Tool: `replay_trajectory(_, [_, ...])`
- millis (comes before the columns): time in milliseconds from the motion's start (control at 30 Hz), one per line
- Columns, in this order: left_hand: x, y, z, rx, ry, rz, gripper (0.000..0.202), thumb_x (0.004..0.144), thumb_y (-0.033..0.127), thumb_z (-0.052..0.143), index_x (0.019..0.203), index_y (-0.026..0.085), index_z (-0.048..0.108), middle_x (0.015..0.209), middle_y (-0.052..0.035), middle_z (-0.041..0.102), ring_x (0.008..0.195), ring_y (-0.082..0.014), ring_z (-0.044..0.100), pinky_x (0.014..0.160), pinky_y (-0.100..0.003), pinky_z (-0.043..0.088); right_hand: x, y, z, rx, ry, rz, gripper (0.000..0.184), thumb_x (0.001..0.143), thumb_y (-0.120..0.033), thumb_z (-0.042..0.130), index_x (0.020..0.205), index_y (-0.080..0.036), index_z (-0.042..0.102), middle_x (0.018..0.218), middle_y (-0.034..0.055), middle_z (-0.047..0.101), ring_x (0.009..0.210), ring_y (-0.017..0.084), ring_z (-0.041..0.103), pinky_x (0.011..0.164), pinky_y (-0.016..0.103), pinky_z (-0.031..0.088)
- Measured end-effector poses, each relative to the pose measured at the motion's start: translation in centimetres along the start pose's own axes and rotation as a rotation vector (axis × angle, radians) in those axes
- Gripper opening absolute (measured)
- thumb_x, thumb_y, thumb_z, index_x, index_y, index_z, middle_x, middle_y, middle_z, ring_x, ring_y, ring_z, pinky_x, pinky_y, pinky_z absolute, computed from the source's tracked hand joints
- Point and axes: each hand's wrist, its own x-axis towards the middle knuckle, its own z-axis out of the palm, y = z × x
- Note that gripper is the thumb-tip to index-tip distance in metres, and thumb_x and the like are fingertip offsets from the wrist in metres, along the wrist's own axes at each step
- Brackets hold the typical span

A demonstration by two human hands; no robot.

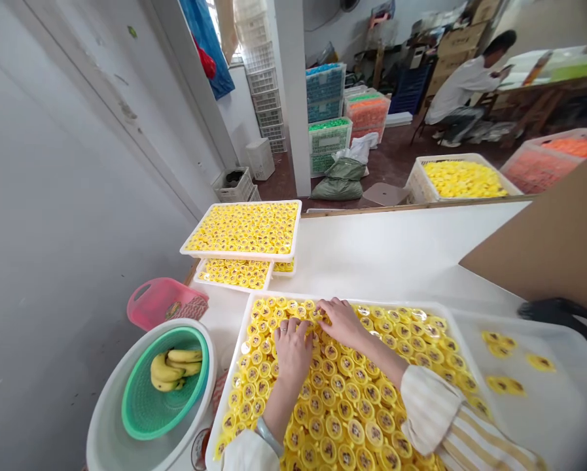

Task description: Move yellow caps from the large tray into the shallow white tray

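1. The left hand [293, 353] lies open and palm-down on the yellow discs [342, 405], with a bangle [268, 435] on its wrist.
2. The right hand [339, 322] has its fingers bent down among the discs; whether they pinch one, I cannot tell.
3. The discs fill a white tray [229, 373] at 12 o'clock. Each has dark print, too small to read.
4. At 3 o'clock, a few discs lie apart on a white board [558, 418].
5. At 11 o'clock, stacked white trays [239, 204] hold more discs.
6. At 9 o'clock, bananas [170, 369] sit in a green colander [127, 405] inside a white basin [106, 425], beside a pink basket [146, 307].
7. At 1 o'clock, a seated person [462, 91] works at a far table.
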Motion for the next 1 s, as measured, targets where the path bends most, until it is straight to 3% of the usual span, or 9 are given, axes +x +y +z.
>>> replay_trajectory(100, [0.4,0.0,0.1,0.024,0.006,0.004,0.007,0.088,0.021,0.060,0.091,0.023,0.065,0.095,-0.0039,0.068,0.096,-0.0253,0.058,0.081,-0.038,0.041,-0.1,-0.4,0.4,0.003,0.027,0.027,0.017,0.091,-0.026,0.059,0.105,-0.018,0.062,0.101,0.0033,0.065,0.102,0.021,0.058,0.092,0.042,0.043])
replay_trajectory(333, [0.3,0.5,0.7,0.072,-0.001,0.023,0.014,0.091,0.020,0.054,0.081,0.022,0.065,0.086,-0.0043,0.070,0.093,-0.0243,0.060,0.081,-0.038,0.041,-0.7,-0.1,0.5,0.024,0.063,0.062,0.016,0.093,-0.028,0.057,0.105,-0.018,0.063,0.104,0.0043,0.065,0.106,0.022,0.057,0.094,0.044,0.043])
replay_trajectory(533, [0.2,0.4,-0.3,0.125,0.033,0.012,0.018,0.089,0.027,0.056,0.078,0.020,0.068,0.094,-0.0108,0.068,0.101,-0.0306,0.058,0.087,-0.044,0.043,-0.5,-0.3,1.0,0.053,0.085,0.054,0.020,0.093,-0.035,0.059,0.099,-0.017,0.064,0.104,0.0046,0.065,0.102,0.021,0.060,0.093,0.045,0.046])
replay_trajectory(600, [0.3,0.1,-0.3,0.106,0.050,0.035,0.020,0.089,0.028,0.053,0.089,0.016,0.069,0.110,-0.0162,0.065,0.113,-0.0335,0.054,0.094,-0.048,0.042,-0.3,-1.1,1.2,0.055,0.100,0.013,0.019,0.092,-0.035,0.060,0.094,-0.016,0.065,0.101,0.0041,0.066,0.101,0.020,0.060,0.091,0.044,0.047])
replay_trajectory(700, [0.9,-0.9,1.2,0.085,0.027,0.201,0.040,0.095,0.030,0.040,0.126,0.013,0.058,0.144,-0.0197,0.047,0.138,-0.0332,0.036,0.109,-0.051,0.033,-1.0,-0.9,0.8,0.046,0.162,-0.045,0.013,0.088,-0.031,0.063,0.085,-0.018,0.066,0.091,0.0026,0.068,0.101,0.019,0.060,0.092,0.038,0.046])
replay_trajectory(767, [1.2,-1.9,2.8,0.108,-0.027,0.331,0.047,0.098,0.032,0.031,0.139,0.016,0.047,0.152,-0.0161,0.040,0.143,-0.0313,0.031,0.112,-0.054,0.029,-3.3,1.3,-0.2,0.031,0.261,-0.015,0.010,0.088,-0.030,0.060,0.090,-0.023,0.067,0.097,0.0023,0.069,0.106,0.018,0.058,0.097,0.034,0.044])
replay_trajectory(833, [1.3,-3.0,4.3,0.139,-0.048,0.373,0.050,0.099,0.035,0.026,0.143,0.018,0.044,0.152,-0.0134,0.041,0.143,-0.0312,0.032,0.114,-0.056,0.026,-7.7,5.1,-1.4,0.001,0.412,0.119,0.023,0.093,-0.030,0.049,0.111,-0.026,0.063,0.115,0.0042,0.065,0.115,0.019,0.053,0.103,0.034,0.040])
replay_trajectory(933, [0.9,-4.1,5.2,0.171,-0.020,0.364,0.053,0.099,0.037,0.024,0.148,0.020,0.037,0.154,-0.0108,0.038,0.146,-0.0299,0.025,0.117,-0.055,0.020,-16.8,12.8,-2.1,-0.068,0.673,0.477,0.045,0.097,-0.024,0.025,0.140,-0.014,0.037,0.136,0.0197,0.048,0.127,0.027,0.043,0.106,0.048,0.036])
replay_trajectory(1000, [0.6,-4.7,5.2,0.187,-0.019,0.369,0.055,0.099,0.037,0.025,0.151,0.023,0.028,0.157,-0.0096,0.031,0.148,-0.0290,0.018,0.117,-0.055,0.018,-22.5,17.7,-0.8,-0.121,0.790,0.686,0.057,0.097,-0.030,0.025,0.147,-0.005,0.015,0.140,0.0297,0.038,0.133,0.037,0.034,0.104,0.061,0.032])
